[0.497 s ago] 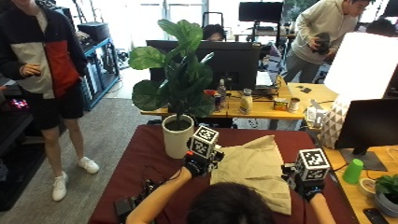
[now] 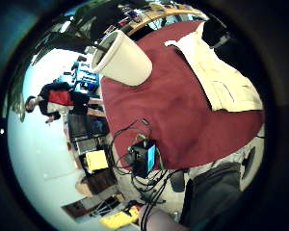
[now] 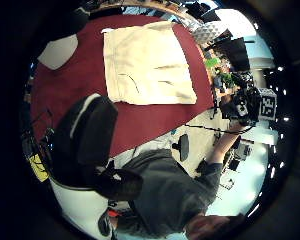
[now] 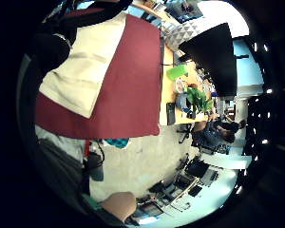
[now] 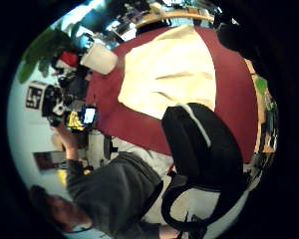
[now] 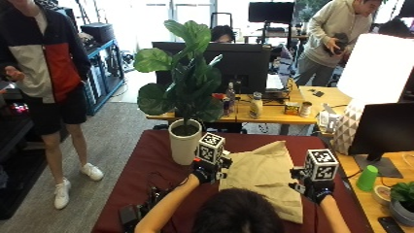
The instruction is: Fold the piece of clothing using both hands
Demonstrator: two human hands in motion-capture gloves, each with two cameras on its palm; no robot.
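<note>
- Hands first: my left hand is up above the table's left half, my right hand up by the cloth's right edge, and neither one is touching the fabric.
- Grip state: I can't tell whether the fingers are apart or curled on either hand; a black finger shows close to the left palm camera with nothing in it.
- Garment: beige, lying flat and partly folded on the dark red table, between my two hands.
- Plant pot: white, standing on the table just beyond my left hand, leaves rising above it.
- Green cup sits on the wooden desk to my right.
</note>
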